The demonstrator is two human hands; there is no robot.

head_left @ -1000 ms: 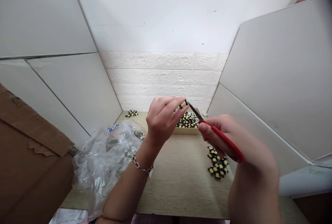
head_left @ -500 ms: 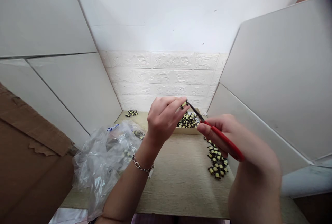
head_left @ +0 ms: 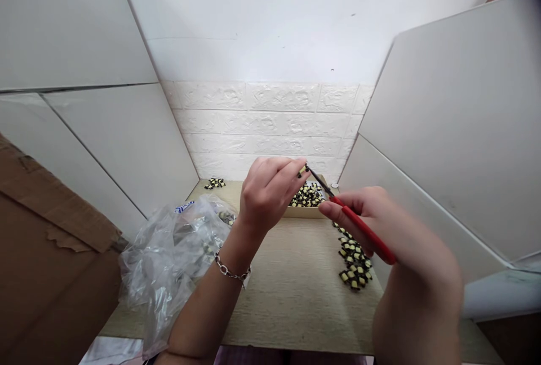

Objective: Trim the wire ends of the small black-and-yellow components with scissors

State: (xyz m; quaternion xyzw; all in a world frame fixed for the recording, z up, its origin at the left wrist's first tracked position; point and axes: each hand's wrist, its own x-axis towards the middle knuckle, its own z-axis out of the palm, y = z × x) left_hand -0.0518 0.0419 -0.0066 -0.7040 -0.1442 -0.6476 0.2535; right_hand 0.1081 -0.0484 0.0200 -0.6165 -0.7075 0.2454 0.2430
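My left hand (head_left: 270, 190) is closed, pinching a small yellow-and-black coil-like part (head_left: 302, 171) between its fingertips. In my right hand (head_left: 372, 221) is a pair of red-handled scissors (head_left: 359, 227), its slim dark blades pointing up and left. The blade tips meet the near end of the pinched part; whether they touch it I cannot tell. Behind the hands, a shallow box (head_left: 302, 213) holds many of the same small parts. More of these lie in a loose pile (head_left: 355, 269) below my right hand.
A crumpled clear plastic bag (head_left: 169, 258) with similar parts in it lies left of my forearm. A few parts (head_left: 215, 183) sit at the table's back left corner. Brown cardboard (head_left: 54, 230) stands far left. White panels and a brick-patterned wall (head_left: 262, 123) enclose the table (head_left: 291, 297).
The pinched part and the blade tips have shifted very slightly to the right. Both hands keep nearly the same grip, and the piles look unchanged.
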